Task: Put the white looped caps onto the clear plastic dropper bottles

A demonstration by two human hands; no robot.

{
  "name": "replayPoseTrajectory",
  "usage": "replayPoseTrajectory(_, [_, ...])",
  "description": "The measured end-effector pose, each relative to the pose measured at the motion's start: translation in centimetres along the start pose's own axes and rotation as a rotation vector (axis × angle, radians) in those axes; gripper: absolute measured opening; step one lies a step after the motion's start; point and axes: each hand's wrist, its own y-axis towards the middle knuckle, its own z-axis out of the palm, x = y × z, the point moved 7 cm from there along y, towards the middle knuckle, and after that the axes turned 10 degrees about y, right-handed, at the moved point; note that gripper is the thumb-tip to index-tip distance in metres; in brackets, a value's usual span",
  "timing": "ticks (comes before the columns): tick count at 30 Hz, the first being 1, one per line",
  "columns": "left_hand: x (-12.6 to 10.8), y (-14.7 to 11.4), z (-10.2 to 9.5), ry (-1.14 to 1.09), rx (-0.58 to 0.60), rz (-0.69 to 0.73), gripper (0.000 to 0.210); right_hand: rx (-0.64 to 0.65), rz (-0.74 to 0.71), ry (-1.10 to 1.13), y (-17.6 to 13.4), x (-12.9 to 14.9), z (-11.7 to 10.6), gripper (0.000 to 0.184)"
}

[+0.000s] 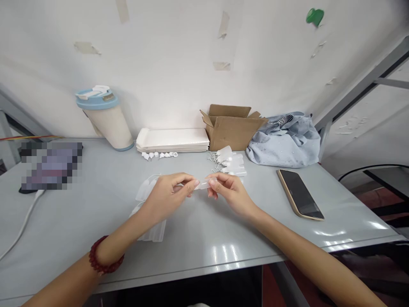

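Note:
A small translucent plastic squeeze bottle (204, 184) is held level above the table between both hands. My left hand (171, 192) pinches its left end with thumb and fingers, which hide that end. My right hand (230, 192) grips its right end between thumb and fingers. Just beyond my right hand lies a group of similar bottles (235, 164) with thin needle tips pointing left. More translucent bottles (156, 231) lie partly under my left wrist and forearm. A row of small white tip pieces (159, 155) sits farther back.
At the back stand a blue-lidded cup (107, 121), a stack of white packets (174, 140), an open cardboard box (234, 132) and a bundled light-blue cloth (286, 143). A phone (300, 194) lies right; a blurred-out device (51, 166) with a white cable (24, 226) lies left.

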Motion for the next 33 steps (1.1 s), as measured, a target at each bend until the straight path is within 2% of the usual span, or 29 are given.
replayPoseTrajectory(3, [0.7,0.1,0.8,-0.068,0.131,-0.074,0.038,-0.003,-0.026,-0.028,-0.1,0.2,0.1,0.028])
replayPoseTrajectory(6, [1.0,-0.1,1.2,-0.096,0.173,-0.084,0.044,-0.008,-0.102,-0.154,-0.2,0.7,0.2,0.027])
replayPoseTrajectory(10, [1.1,-0.3,1.1,-0.13,0.159,-0.101,0.043,0.009,-0.393,-0.525,-1.0,2.4,1.0,0.02])
replayPoseTrajectory(12, [0.9,-0.3,1.1,-0.123,0.166,-0.088,0.043,0.039,-0.48,-0.639,-1.4,2.8,1.6,0.019])
replayPoseTrajectory(14, [0.5,-0.3,1.0,-0.085,0.159,-0.057,0.044,0.063,-0.442,-0.636,-1.3,2.7,1.7,0.02])
replayPoseTrajectory(16, [0.0,-0.3,0.9,-0.007,0.124,-0.006,0.043,0.074,-0.33,-0.562,-1.1,2.2,1.5,0.021])
replayPoseTrajectory(22, [-1.2,-0.4,1.0,0.225,0.001,0.231,0.036,0.031,0.025,-0.175,-0.1,0.4,0.4,0.032])
replayPoseTrajectory(27, [-1.9,-1.0,1.2,0.345,-0.085,0.4,0.031,0.051,0.238,0.061,0.0,-1.2,0.6,0.042])
replayPoseTrajectory(30, [-1.3,-0.3,0.5,0.363,-0.054,0.355,0.03,0.03,0.241,0.045,0.0,-1.5,0.4,0.045])
replayPoseTrajectory(33, [1.0,1.3,-2.0,0.417,-0.079,0.192,0.034,-0.042,0.112,-0.083,0.4,-0.8,-0.6,0.044])
